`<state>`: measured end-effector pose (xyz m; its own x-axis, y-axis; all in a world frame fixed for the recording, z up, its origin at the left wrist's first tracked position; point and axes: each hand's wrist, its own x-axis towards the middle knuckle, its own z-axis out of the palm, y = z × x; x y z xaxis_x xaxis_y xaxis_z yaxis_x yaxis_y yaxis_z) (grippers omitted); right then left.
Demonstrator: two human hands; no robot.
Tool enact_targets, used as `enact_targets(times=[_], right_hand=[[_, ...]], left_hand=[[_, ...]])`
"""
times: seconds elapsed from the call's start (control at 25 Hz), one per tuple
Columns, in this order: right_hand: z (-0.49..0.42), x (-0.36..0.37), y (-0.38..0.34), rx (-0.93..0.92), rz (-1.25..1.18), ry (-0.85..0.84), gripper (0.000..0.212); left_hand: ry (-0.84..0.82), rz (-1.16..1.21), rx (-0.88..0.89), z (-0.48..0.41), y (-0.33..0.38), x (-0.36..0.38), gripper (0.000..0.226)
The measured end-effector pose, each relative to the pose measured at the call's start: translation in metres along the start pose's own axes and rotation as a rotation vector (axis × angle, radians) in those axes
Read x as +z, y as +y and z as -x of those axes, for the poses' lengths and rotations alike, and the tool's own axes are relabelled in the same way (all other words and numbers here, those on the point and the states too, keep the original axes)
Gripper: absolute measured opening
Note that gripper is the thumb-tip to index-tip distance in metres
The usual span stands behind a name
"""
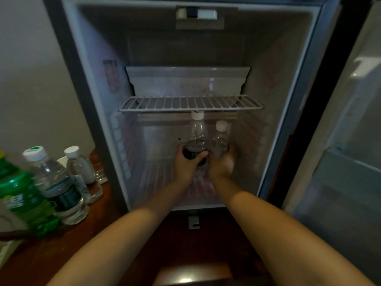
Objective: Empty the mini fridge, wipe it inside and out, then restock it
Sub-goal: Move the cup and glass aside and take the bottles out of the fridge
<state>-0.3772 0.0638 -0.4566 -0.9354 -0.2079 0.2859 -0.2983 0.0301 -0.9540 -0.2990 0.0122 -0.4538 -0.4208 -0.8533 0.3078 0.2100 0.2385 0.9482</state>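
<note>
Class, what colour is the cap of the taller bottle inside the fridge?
The cap is white, head view.

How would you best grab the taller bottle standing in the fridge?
Wrap the tall bottle round its labelled middle, coming straight in from the front. It stands upright with its cap close under the wire shelf, so there's little room from above. The left hand grips it just there.

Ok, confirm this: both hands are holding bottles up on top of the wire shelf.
Wrong. In the head view the left hand grips the larger bottle and the right hand the smaller bottle below the wire shelf, not on top of it.
</note>
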Motion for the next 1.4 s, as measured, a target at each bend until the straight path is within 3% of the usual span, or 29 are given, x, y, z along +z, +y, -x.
enact_targets(times=[0.12, 0.36, 0.64, 0.84, 0.96, 1.4], right_hand=[[0.023, -0.022, -0.010, -0.088, -0.026, -0.009, 0.054], [0.082, -0.068, -0.026, -0.060, 0.017, -0.222, 0.052], [0.171, -0.096, -0.065, -0.252, 0.136, -0.528, 0.064], [0.233, -0.066, -0.068, -0.301, 0.076, -0.824, 0.062], [0.263, -0.031, -0.070, -0.262, 0.072, -0.903, 0.060], [0.302, 0.056, -0.061, -0.109, 0.088, -0.925, 0.068]], left_hand=[[-0.007, -0.007, 0.010, 0.037, 0.021, -0.023, 0.052], [0.051, -0.117, -0.055, 0.125, 0.057, -0.080, 0.055], [0.191, -0.252, -0.034, 0.193, 0.079, -0.163, 0.056], [0.404, -0.313, -0.078, 0.217, 0.085, -0.247, 0.069], [0.492, -0.290, -0.136, 0.225, 0.088, -0.293, 0.061], [0.565, -0.329, -0.202, 0.200, 0.063, -0.352, 0.071]])
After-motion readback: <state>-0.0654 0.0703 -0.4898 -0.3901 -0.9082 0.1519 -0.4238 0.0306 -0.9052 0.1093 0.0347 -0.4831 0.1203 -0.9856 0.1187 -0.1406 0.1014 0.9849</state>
